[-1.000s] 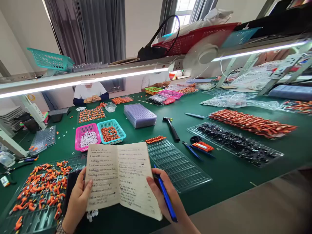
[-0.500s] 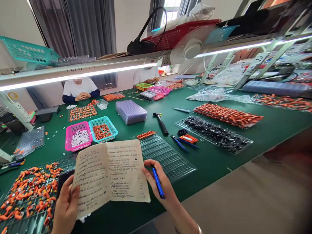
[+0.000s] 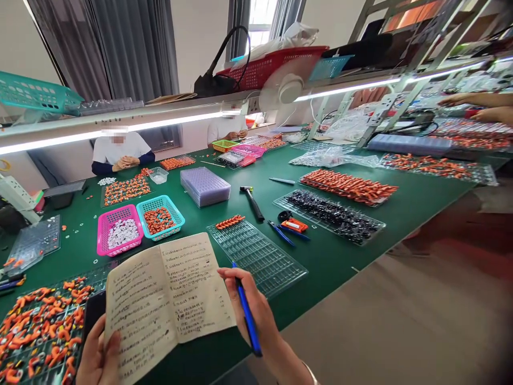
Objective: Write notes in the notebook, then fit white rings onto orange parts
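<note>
Left hand (image 3: 98, 353) holds the open notebook (image 3: 188, 299); the right hand (image 3: 252, 299) has slipped to its edge.
On my feed, the left fingers are closed around the notebook's outer edge, above the near side of the counter (image 3: 324, 262); the right ones curl around a blue pen (image 3: 248, 321), tips at the page border, where a second ago the thumb lay further in. I judge the left now carries most of the weight, leaving the pen freer. Beyond lies the clear tray (image 3: 260, 256), one row filled. My view has swung right: the notebook sits lower left, and another person's arms (image 3: 491, 100) have appeared far off.
</note>
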`<state>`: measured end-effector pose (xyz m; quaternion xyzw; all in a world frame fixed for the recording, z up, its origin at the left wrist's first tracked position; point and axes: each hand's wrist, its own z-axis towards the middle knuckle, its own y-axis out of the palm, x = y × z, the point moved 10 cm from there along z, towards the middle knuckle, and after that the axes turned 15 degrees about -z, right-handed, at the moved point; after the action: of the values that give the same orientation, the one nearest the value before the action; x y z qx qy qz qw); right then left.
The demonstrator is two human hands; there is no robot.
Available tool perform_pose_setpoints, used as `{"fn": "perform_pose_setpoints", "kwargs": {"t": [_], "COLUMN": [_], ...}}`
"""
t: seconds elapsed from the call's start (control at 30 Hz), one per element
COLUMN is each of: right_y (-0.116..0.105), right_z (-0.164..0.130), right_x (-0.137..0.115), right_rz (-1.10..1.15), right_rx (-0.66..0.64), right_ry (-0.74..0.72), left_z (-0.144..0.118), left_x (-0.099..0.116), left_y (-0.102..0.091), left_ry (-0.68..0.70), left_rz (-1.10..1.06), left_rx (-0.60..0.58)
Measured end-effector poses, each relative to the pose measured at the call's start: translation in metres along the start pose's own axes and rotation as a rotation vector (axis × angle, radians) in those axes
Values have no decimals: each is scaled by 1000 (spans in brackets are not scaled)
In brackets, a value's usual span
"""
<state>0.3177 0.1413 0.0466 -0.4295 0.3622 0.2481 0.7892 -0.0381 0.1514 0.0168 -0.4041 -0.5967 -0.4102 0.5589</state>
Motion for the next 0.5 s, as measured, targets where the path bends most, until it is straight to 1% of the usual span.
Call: {"fn": "perform_pose_setpoints", "kwargs": {"t": [0.13,0.23,0.37,0.43,0.5], "right_y": [25,36,34,32,33], "right_z": [-26,-39,-42,-42,-42], "right_x": [12,21,26,30,35], "right_rz": [2,6,-13,-30,-47], "right_rx": [-51,-91,-63,-41,-52], "right_ry": [41,59,44,65,95], "left_z": [-3,-5,-6,-7,-7], "left_x": [3,7,6,5,5], "left_y": [4,5,7,8,9], "left_ry": [-9,-6,-58,-87,-99], "left_rz": [-1,-3,-29,-47,-78], "left_rx": [-3,-2,-1,-5,-4]}}
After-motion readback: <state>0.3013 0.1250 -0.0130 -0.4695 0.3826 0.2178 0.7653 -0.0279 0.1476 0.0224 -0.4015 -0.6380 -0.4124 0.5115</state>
